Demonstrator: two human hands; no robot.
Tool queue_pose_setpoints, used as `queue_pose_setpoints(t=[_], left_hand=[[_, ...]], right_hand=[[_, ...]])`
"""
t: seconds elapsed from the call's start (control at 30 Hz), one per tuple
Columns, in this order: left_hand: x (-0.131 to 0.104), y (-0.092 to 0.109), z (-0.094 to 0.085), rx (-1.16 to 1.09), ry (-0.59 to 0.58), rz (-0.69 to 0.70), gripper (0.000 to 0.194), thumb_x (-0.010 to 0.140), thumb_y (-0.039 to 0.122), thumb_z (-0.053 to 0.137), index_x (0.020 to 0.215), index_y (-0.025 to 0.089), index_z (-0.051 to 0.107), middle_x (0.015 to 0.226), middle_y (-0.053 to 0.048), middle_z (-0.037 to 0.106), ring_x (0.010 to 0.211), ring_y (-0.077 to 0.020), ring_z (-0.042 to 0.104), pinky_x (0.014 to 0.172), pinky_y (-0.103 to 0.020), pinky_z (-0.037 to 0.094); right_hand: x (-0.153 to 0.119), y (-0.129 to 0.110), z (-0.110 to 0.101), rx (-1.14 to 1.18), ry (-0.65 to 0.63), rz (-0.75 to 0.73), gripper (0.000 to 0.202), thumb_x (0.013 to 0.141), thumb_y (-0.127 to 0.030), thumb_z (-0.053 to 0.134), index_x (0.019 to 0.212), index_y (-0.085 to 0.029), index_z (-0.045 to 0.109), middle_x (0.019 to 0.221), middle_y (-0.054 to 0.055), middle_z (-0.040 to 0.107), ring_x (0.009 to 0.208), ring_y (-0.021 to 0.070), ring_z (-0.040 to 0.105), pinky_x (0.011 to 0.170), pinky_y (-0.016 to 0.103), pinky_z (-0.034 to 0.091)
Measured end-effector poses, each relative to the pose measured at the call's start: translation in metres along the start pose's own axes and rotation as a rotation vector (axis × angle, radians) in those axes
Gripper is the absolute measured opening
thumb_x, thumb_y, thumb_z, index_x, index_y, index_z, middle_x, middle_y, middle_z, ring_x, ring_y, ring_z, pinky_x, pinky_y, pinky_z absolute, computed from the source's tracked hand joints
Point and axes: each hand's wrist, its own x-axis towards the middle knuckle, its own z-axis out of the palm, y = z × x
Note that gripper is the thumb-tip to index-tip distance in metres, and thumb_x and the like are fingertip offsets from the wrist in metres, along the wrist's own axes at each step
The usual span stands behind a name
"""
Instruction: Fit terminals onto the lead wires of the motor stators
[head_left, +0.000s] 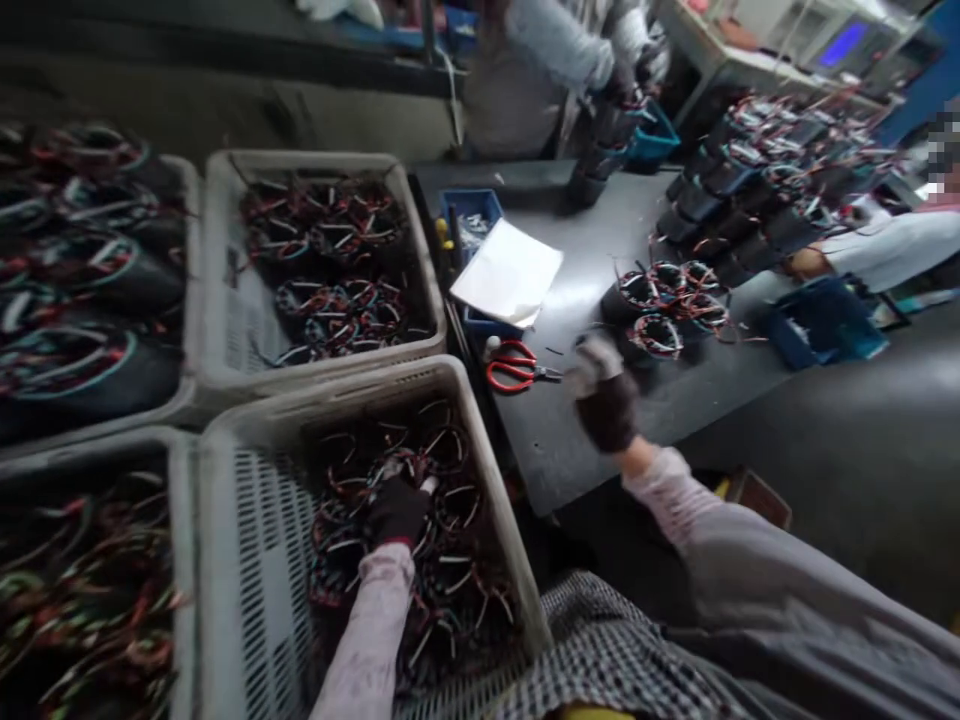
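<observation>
My left hand [399, 510], in a dark glove with pale fingertips, reaches down into the near grey plastic crate [259, 560]. It touches one of the dark cylinders with coloured wire leads [457, 505] packed there; its fingertips are partly lost among the wires, so its grip is unclear. Over the dark metal table [551, 455], my right hand [604, 390] is blurred, its fingers loosely bent and apart, with nothing visible in them. Just left of it lie red-handled scissors [514, 367]. Beyond it stands a small group of similar wired cylinders [660, 335].
More crates of wired cylinders stand at the left, including a far crate [322, 365]. White paper [510, 270] lies over blue bins. A blue bin [817, 325] sits at the table's right edge, near stacked cylinders [780, 180]. Co-workers' arms [559, 45] show across the table and at right.
</observation>
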Motion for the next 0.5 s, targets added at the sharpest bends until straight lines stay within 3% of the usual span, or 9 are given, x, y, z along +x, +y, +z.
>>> queue_pose_setpoints(t=[0.03,0.07,0.1,0.17,0.23,0.3,0.4,0.5], left_hand=[[0.000,0.008,0.003,-0.067,0.085,0.020,0.056,0.092,0.045,0.065,0.147,0.032,0.061,0.143,-0.006,0.080,0.139,-0.0374,0.071,0.116,-0.055,0.055],[-0.001,0.023,0.004,-0.143,0.174,0.065,0.062,0.091,0.048,0.067,0.151,0.037,0.057,0.149,-0.002,0.077,0.144,-0.0362,0.069,0.119,-0.056,0.054],[-0.002,0.045,0.004,-0.219,0.253,0.144,0.063,0.091,0.049,0.067,0.153,0.040,0.056,0.155,0.001,0.074,0.148,-0.0345,0.065,0.124,-0.057,0.052],[-0.005,0.112,0.002,-0.358,0.363,0.395,0.054,0.094,0.047,0.066,0.147,0.037,0.062,0.157,0.001,0.072,0.154,-0.0313,0.061,0.132,-0.054,0.046],[-0.007,0.200,0.004,-0.502,0.314,0.602,0.041,0.103,0.041,0.059,0.139,0.023,0.070,0.148,-0.009,0.077,0.148,-0.0287,0.066,0.129,-0.046,0.050],[-0.007,0.297,0.015,-0.559,0.215,0.745,0.046,0.110,0.037,0.054,0.151,0.016,0.064,0.145,-0.013,0.078,0.143,-0.0257,0.069,0.130,-0.042,0.049],[0.002,0.425,0.050,-0.507,0.042,0.756,0.060,0.116,0.035,0.049,0.173,0.015,0.042,0.151,-0.014,0.075,0.142,-0.0257,0.070,0.122,-0.041,0.056],[0.024,0.511,0.094,-0.347,0.011,0.793,0.058,0.116,0.038,0.048,0.169,0.015,0.051,0.158,-0.017,0.069,0.149,-0.0305,0.063,0.127,-0.042,0.050]], right_hand=[[0.023,0.028,-0.030,-0.028,0.168,0.075,0.053,0.103,-0.048,0.057,0.146,-0.019,0.066,0.155,0.017,0.071,0.145,0.0295,0.064,0.126,0.045,0.047],[0.046,0.054,-0.055,-0.058,0.245,0.161,0.055,0.105,-0.048,0.057,0.147,-0.015,0.064,0.153,0.021,0.071,0.141,0.0294,0.066,0.124,0.044,0.048],[0.068,0.078,-0.072,-0.089,0.223,0.245,0.052,0.106,-0.047,0.056,0.144,-0.013,0.065,0.151,0.023,0.071,0.136,0.0287,0.068,0.121,0.042,0.048],[0.103,0.115,-0.088,-0.170,0.033,0.409,0.044,0.109,-0.049,0.057,0.133,-0.014,0.068,0.144,0.025,0.073,0.125,0.0279,0.070,0.112,0.040,0.049],[0.121,0.138,-0.086,-0.243,-0.189,0.502,0.044,0.107,-0.056,0.063,0.119,-0.015,0.070,0.133,0.027,0.076,0.118,0.0290,0.070,0.104,0.040,0.049],[0.120,0.151,-0.081,-0.307,-0.361,0.496,0.052,0.104,-0.066,0.068,0.112,-0.015,0.070,0.123,0.027,0.077,0.113,0.0301,0.070,0.098,0.040,0.048],[0.096,0.171,-0.086,-0.374,-0.561,0.375,0.050,0.109,-0.068,0.057,0.114,-0.020,0.070,0.112,0.021,0.079,0.106,0.0297,0.071,0.090,0.038,0.047],[0.063,0.197,-0.105,-0.359,-0.663,0.301,0.039,0.111,-0.058,0.051,0.110,-0.025,0.073,0.108,0.018,0.081,0.108,0.0345,0.073,0.094,0.042,0.048]])
